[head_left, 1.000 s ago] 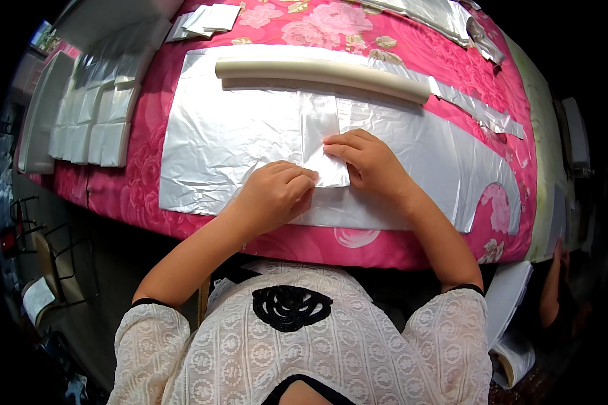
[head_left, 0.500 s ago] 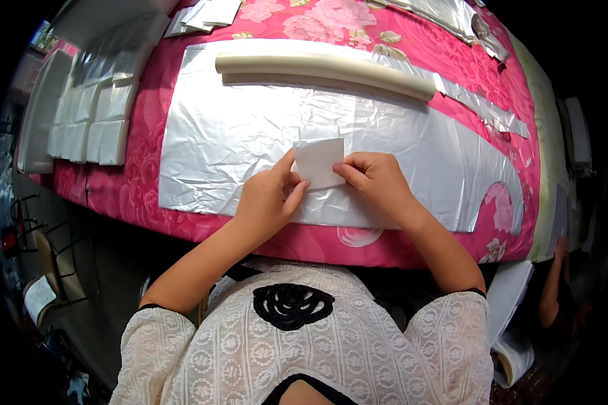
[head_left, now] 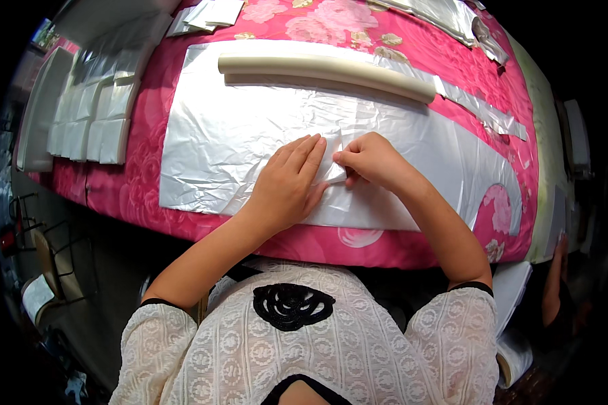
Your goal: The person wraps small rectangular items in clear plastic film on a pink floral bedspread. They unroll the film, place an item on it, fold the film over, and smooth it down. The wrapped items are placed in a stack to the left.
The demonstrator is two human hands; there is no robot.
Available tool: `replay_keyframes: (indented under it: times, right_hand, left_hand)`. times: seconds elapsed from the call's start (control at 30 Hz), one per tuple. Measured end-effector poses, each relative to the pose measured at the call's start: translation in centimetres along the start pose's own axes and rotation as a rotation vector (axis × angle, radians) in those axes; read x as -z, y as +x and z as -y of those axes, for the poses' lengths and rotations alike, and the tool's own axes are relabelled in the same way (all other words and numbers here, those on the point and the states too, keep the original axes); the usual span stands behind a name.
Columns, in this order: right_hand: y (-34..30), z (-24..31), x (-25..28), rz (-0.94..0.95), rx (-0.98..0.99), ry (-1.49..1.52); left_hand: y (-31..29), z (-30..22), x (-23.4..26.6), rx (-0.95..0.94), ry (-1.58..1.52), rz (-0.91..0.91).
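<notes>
A folded silvery-white plastic piece (head_left: 334, 173) lies over a large silver-white sheet (head_left: 209, 155) in front of me. Stretched flat across it, my left hand (head_left: 292, 174) covers most of the piece, fingers side by side and thumb near its lower edge. My right hand (head_left: 368, 160) is closed, thumb and forefinger pinching the piece's right edge. Beyond both hands, a long cream roll or tube (head_left: 327, 74) rests across the large sheet.
Stacks of folded white packets (head_left: 105, 140) stand at the left beside a pale tray (head_left: 35, 131). More packets (head_left: 213, 13) lie at the far edge. Silvery strips (head_left: 486, 115) lie at the right on the pink floral tablecloth (head_left: 142, 196). Someone's arm (head_left: 554, 283) shows at far right.
My left hand has moved right and up, from gripping the piece's lower left side to lying flat over it. The right hand still pinches its right edge.
</notes>
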State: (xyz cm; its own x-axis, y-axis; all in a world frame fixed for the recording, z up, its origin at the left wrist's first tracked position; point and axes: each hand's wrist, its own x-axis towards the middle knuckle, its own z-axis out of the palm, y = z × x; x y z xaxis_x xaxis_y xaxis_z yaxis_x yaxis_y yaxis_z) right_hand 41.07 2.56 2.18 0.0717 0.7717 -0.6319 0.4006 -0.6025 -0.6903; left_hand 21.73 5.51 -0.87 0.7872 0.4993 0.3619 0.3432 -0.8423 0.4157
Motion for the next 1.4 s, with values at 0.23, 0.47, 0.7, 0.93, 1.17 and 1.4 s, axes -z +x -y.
replay_keyframes:
  times: [0.23, 0.47, 0.7, 0.93, 1.17, 1.4]
  right_hand:
    - [0.3, -0.9, -0.3, -0.040, 0.054, -0.007]
    - [-2.4, -0.8, -1.4, -0.283, 0.291, -0.442]
    - [-2.4, 0.4, -2.3, -0.437, 0.728, -0.814]
    - [1.7, 0.7, -8.6, -0.336, 0.744, -0.737]
    - [-1.4, 2.3, -18.7, 0.066, 0.956, -0.527]
    - [0.8, 5.4, -13.9, 0.149, 1.223, -0.730]
  left_hand:
    - [0.3, -0.4, -2.9, 0.103, 0.129, 0.151]
    - [0.2, -0.3, -3.0, 0.104, 0.080, 0.176]
    - [-2.2, -0.6, 0.0, 0.186, -0.264, -0.069]
    - [-12.9, 0.2, 4.4, 0.959, -1.264, 0.090]
    - [-18.3, -0.5, 5.7, 1.377, -1.305, 0.115]
    - [-15.8, 0.1, 9.2, 0.875, -0.393, 0.090]
